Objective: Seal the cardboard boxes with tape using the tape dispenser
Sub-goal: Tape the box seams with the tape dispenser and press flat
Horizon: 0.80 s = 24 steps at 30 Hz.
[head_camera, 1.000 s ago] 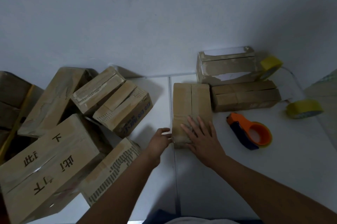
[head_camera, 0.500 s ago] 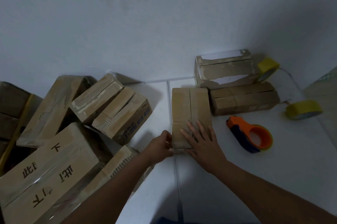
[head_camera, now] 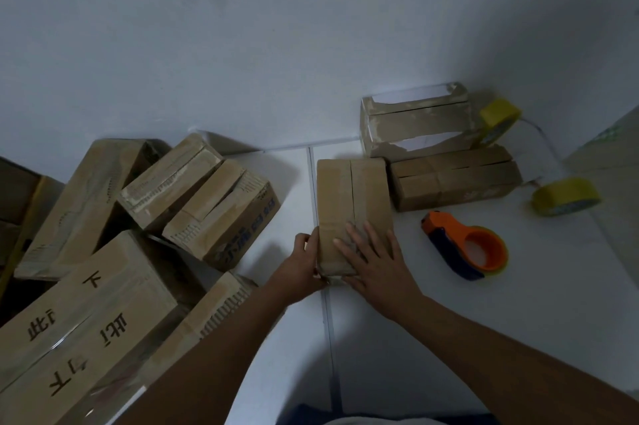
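Pressing down on the center box

My right hand [head_camera: 375,260] lies flat, fingers spread, on the box [head_camera: 352,203] top's near end. My left hand [head_camera: 299,267] curls round its near-left edge. Tape dispenser [head_camera: 466,244] sits just right of the box, w/ nothing touching it; more boxes [head_camera: 453,182] behind the dispenser.

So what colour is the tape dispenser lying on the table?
Orange with a dark blue body: the plastic tape dispenser, head view.
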Available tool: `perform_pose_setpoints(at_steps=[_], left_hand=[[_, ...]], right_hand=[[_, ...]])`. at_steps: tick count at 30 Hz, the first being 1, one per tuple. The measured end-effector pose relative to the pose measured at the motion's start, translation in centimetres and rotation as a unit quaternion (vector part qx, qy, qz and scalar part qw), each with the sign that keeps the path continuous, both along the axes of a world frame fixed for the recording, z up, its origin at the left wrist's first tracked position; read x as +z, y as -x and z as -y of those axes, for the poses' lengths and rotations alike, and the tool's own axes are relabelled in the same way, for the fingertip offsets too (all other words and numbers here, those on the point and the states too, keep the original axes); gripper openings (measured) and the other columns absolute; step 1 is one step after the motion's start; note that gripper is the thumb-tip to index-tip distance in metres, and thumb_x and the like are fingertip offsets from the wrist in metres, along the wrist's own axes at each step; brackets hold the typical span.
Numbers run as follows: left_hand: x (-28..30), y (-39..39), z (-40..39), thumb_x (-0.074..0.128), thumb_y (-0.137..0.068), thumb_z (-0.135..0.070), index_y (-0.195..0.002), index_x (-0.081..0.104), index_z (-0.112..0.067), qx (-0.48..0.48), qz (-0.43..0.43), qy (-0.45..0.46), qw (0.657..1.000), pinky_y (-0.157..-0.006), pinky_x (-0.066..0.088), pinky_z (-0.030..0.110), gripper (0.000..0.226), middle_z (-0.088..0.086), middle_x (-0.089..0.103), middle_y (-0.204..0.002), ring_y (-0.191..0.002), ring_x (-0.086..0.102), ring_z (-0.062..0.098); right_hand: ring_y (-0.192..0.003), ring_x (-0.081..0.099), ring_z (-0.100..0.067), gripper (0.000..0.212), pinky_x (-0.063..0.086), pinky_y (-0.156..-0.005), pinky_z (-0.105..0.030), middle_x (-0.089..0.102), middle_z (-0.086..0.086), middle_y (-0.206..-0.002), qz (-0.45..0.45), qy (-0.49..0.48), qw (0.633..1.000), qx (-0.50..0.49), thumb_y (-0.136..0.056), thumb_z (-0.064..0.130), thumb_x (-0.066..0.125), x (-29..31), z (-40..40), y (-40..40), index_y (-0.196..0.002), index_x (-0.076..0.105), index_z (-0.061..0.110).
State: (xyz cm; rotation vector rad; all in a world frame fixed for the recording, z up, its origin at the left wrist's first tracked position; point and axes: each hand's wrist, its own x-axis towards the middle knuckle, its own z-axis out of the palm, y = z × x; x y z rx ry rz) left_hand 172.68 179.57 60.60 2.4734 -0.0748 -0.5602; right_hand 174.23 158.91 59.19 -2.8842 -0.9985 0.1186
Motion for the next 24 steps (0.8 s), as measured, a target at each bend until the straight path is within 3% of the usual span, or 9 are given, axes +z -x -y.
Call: perform_pose_setpoints(at_steps=[3, 8, 13, 17, 20, 22, 24], left_hand=[[0.9, -0.7, -0.6, 0.084, -0.077, -0.029, -0.157, 0.003, -0.013, -0.018, -0.055, 0.026, 0.998, -0.079, 0.054, 0.025, 0.114, 0.005, 0.028, -0.139, -0.090, 0.062, 0.017], [0.8, -0.7, -0.3, 0.077, -0.083, -0.034, -0.152, 0.021, -0.006, -0.046, 0.002, -0.055, 0.997, -0.082, 0.053, 0.038, 0.093, 0.011, 0.036, -0.138, -0.095, 0.063, 0.025], [0.9, -0.4, -0.7, 0.079, -0.081, -0.035, -0.155, 0.009, -0.004, -0.083, 0.019, -0.071, 0.994, -0.088, 0.053, 0.041, 0.106, 0.011, 0.022, -0.151, -0.106, 0.060, 0.030], [1.9, -0.8, -2.4, 0.078, -0.079, -0.042, -0.156, 0.004, -0.005, -0.088, 0.000, -0.047, 0.995, -0.103, 0.045, 0.033, 0.113, 0.011, -0.001, -0.162, -0.132, 0.045, 0.031], [2.7, -0.6, -3.0, 0.076, -0.078, -0.050, -0.157, 0.011, -0.014, -0.051, 0.025, 0.011, 0.998, -0.113, 0.029, 0.024, 0.109, 0.007, -0.008, -0.164, -0.147, 0.023, 0.026], [2.7, -0.5, -2.7, 0.068, -0.081, -0.058, -0.158, 0.006, -0.015, -0.025, 0.093, -0.047, 0.994, -0.118, 0.017, 0.033, 0.108, 0.011, -0.011, -0.164, -0.151, 0.010, 0.025], [2.6, -1.1, -2.0, 0.059, -0.086, -0.062, -0.158, 0.004, -0.017, -0.018, 0.149, -0.108, 0.983, -0.122, 0.011, 0.044, 0.101, 0.012, -0.011, -0.164, -0.151, 0.003, 0.026]], right_hand=[[-0.145, 0.022, -0.034, 0.071, 0.025, -0.111, -0.061, 0.023, -0.006, -0.159, 0.017, -0.006, 1.000, -0.004, -0.089, 0.055, 0.055, 0.0, 0.0, 0.1, -0.150, 0.032, 0.028], [-0.142, 0.028, -0.035, 0.068, 0.029, -0.109, -0.061, 0.029, -0.007, -0.157, 0.030, -0.009, 0.999, -0.005, -0.088, 0.054, 0.056, 0.3, 0.0, 0.1, -0.148, 0.037, 0.026], [-0.144, 0.023, -0.035, 0.069, 0.026, -0.110, -0.062, 0.025, -0.007, -0.158, 0.007, -0.014, 1.000, -0.006, -0.089, 0.051, 0.058, 0.8, -0.1, 0.0, -0.149, 0.035, 0.026], [-0.146, 0.016, -0.034, 0.071, 0.026, -0.111, -0.061, 0.016, -0.006, -0.161, -0.019, 0.003, 0.999, 0.046, -0.091, 0.053, 0.052, 0.4, 0.7, -0.4, -0.152, 0.025, 0.028], [-0.146, 0.015, -0.035, 0.072, 0.029, -0.110, -0.060, 0.016, -0.005, -0.161, -0.019, 0.036, 0.990, 0.135, -0.090, 0.051, 0.056, 0.8, 1.6, -2.2, -0.152, 0.025, 0.031], [-0.147, 0.005, -0.036, 0.074, 0.019, -0.113, -0.062, 0.008, -0.003, -0.162, -0.003, 0.053, 0.982, 0.180, -0.090, 0.044, 0.059, 1.6, 2.0, -4.7, -0.152, 0.019, 0.037], [-0.147, -0.003, -0.038, 0.079, 0.012, -0.115, -0.063, -0.003, -0.002, -0.163, 0.004, 0.054, 0.990, 0.129, -0.089, 0.029, 0.058, 2.8, 1.7, -6.5, -0.153, 0.012, 0.037]])
